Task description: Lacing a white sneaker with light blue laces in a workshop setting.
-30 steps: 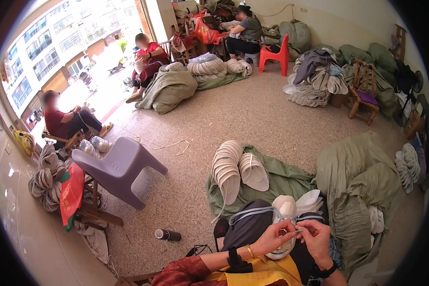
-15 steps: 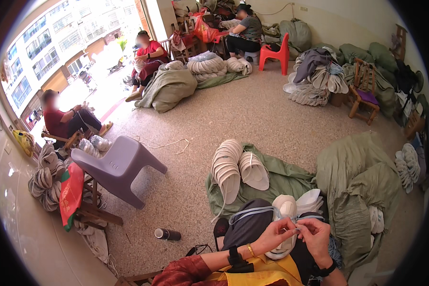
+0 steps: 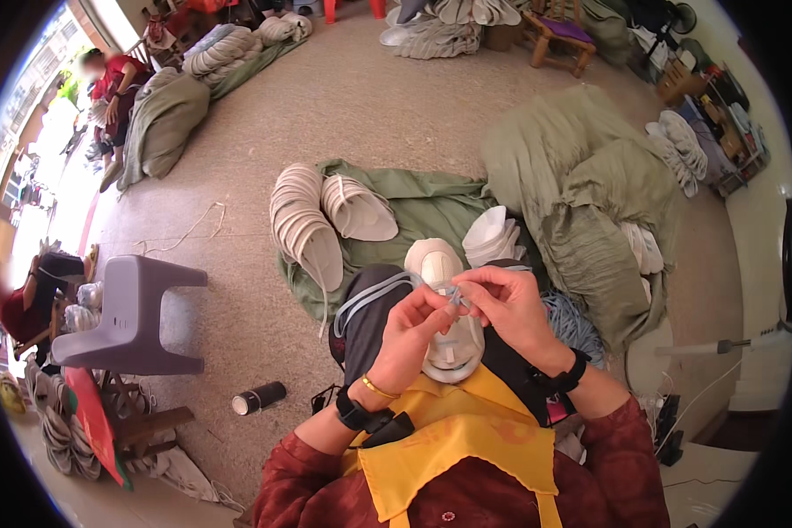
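One left hand [image 3: 411, 332], one right hand [image 3: 517, 319], one pale shoe [image 3: 450, 345], one grey-blue lace [image 3: 405, 279]

Shoe: in my lap between the legs of my dark trousers [image 3: 363, 345], toe pointing away, directly under my hands. Lace: gathered at the fingertips over the shoe's upper, a doubled length looping across my left leg. Step in hand, as I judge it: working the lace at the shoe, threading or knotting, cannot tell which; next move seems to call for a firm pinch and a careful draw. Left hand: thumb and forefinger pinched on the lace, wrist angled inward. Right hand: facing it, thumb and forefinger pinching lace too, fingertips nearly meeting. Forearms: converging from both sides, elbows spread in red-brown sleeves [image 3: 301, 468]
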A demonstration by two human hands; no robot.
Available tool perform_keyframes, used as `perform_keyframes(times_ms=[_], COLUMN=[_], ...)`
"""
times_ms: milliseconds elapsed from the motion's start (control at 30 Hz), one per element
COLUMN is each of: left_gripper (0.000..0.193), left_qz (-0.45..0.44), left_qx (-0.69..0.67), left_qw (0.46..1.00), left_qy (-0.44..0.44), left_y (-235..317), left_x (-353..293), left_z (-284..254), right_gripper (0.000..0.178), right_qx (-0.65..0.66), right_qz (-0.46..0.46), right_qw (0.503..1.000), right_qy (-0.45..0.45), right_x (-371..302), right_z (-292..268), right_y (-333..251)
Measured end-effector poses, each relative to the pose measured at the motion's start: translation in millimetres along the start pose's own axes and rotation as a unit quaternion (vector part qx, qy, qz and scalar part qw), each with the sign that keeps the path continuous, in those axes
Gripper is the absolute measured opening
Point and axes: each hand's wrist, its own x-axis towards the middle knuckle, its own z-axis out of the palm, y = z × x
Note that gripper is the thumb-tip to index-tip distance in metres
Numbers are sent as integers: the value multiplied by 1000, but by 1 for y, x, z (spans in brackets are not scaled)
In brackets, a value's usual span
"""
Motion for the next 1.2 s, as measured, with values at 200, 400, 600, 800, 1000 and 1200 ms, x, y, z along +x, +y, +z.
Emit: perform_keyframes(times_ms=[200, 400, 600, 800, 1000, 1200], left_gripper=[5, 5, 7, 5, 5, 8], left_qz=[-21, -26, 21, 40, 51, 66], left_qx=[-58, -72, -7, -2, 19, 31], left_qw=[998, 997, 998, 999, 998, 997], left_qy=[5, 26, 56, 26, 31, 19], left_y=[-8, -9, -20, -31, -36, -38], left_x=[5, 11, 8, 10, 12, 14], left_z=[-3, -5, -11, -9, -12, -11], right_gripper=[18, 24, 24, 20, 16, 9], right_qx=[-10, 30, -23, -24, -37, -16], right_qz=[20, 47, 26, 34, -2, -4], right_qw=[1000, 998, 999, 999, 999, 1000], right_qy=[-3, -2, -14, -7, -7, 8], right_x=[2, 10, 4, 3, 3, 0], right_z=[-2, -1, 3, 1, 7, 2], right_y=[4, 3, 12, 15, 18, 24])
